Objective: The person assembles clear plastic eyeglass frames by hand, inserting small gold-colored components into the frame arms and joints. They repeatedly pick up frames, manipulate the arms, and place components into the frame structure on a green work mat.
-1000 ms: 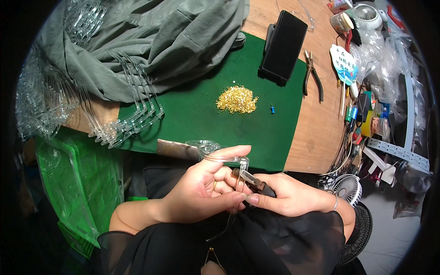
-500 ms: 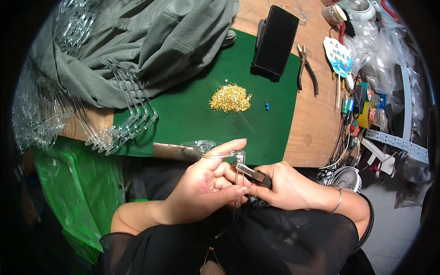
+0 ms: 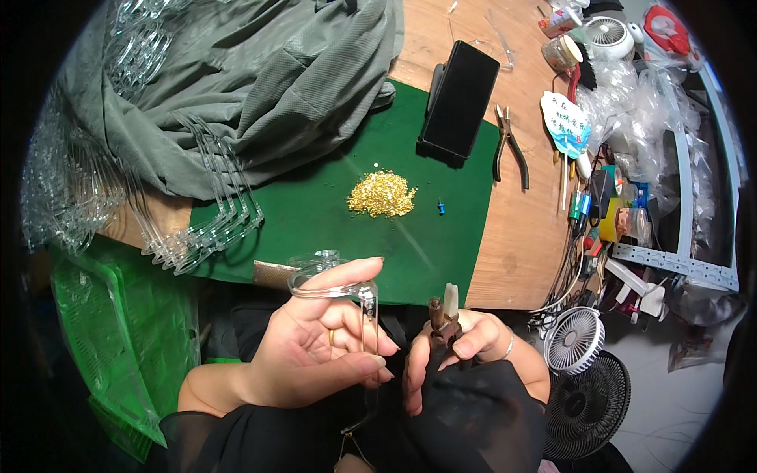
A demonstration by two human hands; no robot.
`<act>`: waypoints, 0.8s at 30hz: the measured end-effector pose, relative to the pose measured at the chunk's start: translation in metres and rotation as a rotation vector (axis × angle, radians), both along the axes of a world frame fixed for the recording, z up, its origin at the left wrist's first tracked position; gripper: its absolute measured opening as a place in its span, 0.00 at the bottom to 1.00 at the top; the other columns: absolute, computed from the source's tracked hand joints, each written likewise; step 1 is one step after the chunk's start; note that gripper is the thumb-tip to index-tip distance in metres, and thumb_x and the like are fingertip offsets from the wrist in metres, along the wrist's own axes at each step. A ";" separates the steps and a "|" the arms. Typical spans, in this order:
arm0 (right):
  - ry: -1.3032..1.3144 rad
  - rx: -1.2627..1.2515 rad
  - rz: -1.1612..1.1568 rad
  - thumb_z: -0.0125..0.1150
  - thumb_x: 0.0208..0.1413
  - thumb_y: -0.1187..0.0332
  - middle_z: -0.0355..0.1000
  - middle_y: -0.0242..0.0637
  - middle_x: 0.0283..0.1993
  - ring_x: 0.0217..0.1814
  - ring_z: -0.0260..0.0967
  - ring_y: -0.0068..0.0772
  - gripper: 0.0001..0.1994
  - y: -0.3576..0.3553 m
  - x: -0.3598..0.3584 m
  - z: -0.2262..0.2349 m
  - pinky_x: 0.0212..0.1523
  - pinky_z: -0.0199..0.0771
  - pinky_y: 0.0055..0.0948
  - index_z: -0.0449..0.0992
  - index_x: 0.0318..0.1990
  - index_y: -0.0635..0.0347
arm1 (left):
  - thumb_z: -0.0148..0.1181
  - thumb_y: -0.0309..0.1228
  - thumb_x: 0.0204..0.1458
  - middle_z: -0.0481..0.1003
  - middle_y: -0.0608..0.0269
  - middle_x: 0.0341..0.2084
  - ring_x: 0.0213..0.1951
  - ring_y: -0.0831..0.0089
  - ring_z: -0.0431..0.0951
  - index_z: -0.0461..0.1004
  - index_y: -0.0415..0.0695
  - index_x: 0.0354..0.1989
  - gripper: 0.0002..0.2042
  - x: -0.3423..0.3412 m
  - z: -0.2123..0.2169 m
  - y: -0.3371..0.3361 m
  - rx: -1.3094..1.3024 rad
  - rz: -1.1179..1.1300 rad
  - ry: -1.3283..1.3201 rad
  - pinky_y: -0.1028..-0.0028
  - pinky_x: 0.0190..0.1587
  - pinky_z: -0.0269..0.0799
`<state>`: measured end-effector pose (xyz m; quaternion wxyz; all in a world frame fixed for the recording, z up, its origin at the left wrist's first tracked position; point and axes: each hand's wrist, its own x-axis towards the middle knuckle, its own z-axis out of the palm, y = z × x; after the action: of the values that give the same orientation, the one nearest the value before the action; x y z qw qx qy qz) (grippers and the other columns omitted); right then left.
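My left hand [image 3: 303,343] is closed on a clear plastic eyeglass frame [image 3: 364,292]. One rim loops over the raised index finger, and a temple hangs down beside the thumb. A small dark spot shows at the hinge corner. In my right hand [image 3: 477,339] is a pair of pliers [image 3: 447,328], its jaws upward and apart. One jaw is pale, the other brownish; its handles are partly hidden by the fingers. The pliers stand to the right of the frame, not touching it. Beyond both hands lies a pile of tiny gold pieces [image 3: 382,194].
The pile lies on a green mat [image 3: 315,213] with a blue push pin [image 3: 441,208]. Behind are a phone [image 3: 460,102] and another pair of pliers [image 3: 509,150]. Clear frames [image 3: 209,236] and grey cloth [image 3: 260,94] fill the left; fans [image 3: 573,339] stand at right.
My right hand has drawn the pliers off the frame to the right and turned them jaws-up, now opened. My left hand still holds the frame. The whole view has shifted slightly.
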<state>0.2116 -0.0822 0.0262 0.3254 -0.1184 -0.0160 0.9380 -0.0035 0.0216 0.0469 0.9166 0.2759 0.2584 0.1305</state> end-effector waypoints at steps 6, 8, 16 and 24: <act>0.229 -0.050 -0.141 0.56 0.49 0.60 0.68 0.66 0.44 0.48 0.70 0.54 0.28 -0.013 -0.011 -0.019 0.50 0.70 0.40 0.66 0.46 0.84 | 0.55 0.12 0.44 0.73 0.48 0.32 0.29 0.62 0.79 0.41 0.43 0.65 0.40 0.004 -0.004 -0.006 -0.016 0.030 -0.002 0.71 0.32 0.78; 0.216 0.010 -0.139 0.56 0.49 0.59 0.68 0.66 0.44 0.48 0.70 0.55 0.29 -0.013 -0.011 -0.026 0.50 0.70 0.40 0.66 0.46 0.84 | 0.54 0.12 0.45 0.73 0.48 0.32 0.29 0.63 0.79 0.41 0.43 0.65 0.40 0.003 -0.005 -0.008 -0.010 0.027 0.000 0.72 0.32 0.78; 0.343 0.149 -0.304 0.53 0.53 0.58 0.65 0.71 0.47 0.53 0.65 0.61 0.28 -0.017 -0.023 -0.044 0.56 0.63 0.48 0.63 0.51 0.79 | 0.52 0.12 0.47 0.73 0.50 0.33 0.30 0.65 0.79 0.40 0.42 0.65 0.38 0.007 -0.010 -0.010 -0.007 0.007 0.008 0.73 0.33 0.78; -0.466 0.316 -0.404 0.51 0.58 0.64 0.70 0.42 0.37 0.43 0.66 0.33 0.11 -0.001 -0.021 -0.031 0.49 0.64 0.33 0.68 0.37 0.64 | 0.51 0.14 0.50 0.72 0.50 0.36 0.34 0.66 0.79 0.38 0.42 0.66 0.37 0.007 -0.013 -0.006 -0.010 -0.009 -0.019 0.73 0.36 0.78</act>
<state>0.1902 -0.0827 -0.0051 0.5065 -0.2783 -0.2110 0.7884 0.0037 0.0155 0.0343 0.9210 0.2714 0.2489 0.1275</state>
